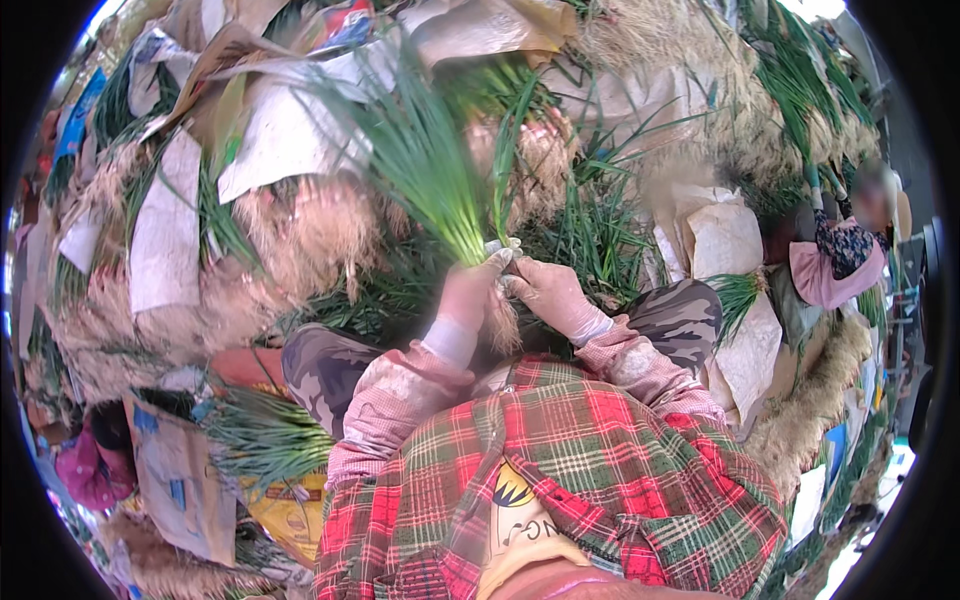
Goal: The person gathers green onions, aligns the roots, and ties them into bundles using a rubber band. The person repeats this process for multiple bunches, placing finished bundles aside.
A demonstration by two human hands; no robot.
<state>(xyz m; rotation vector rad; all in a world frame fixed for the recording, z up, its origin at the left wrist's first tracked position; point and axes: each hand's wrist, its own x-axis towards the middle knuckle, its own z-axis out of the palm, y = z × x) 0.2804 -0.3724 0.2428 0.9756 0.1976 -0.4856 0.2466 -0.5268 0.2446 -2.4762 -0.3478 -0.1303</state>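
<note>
My left hand, in a pale glove, grips a bundle of green onions low on the stalks. The long leaves fan up and to the left, and pale roots hang below between my hands. My right hand, gloved too, meets the left at the base of the bundle, its thumb and fingers pinched at a separate green stalk that stands just right of the bundle. What exactly lies between its fingertips is partly hidden.
Rooted green onion bundles are heaped ahead, partly under white sacking. Loose green leaves lie between my knees and the heap. Folded sacks are at the right. One person sits far right, another far left. More onions lie by my left knee.
</note>
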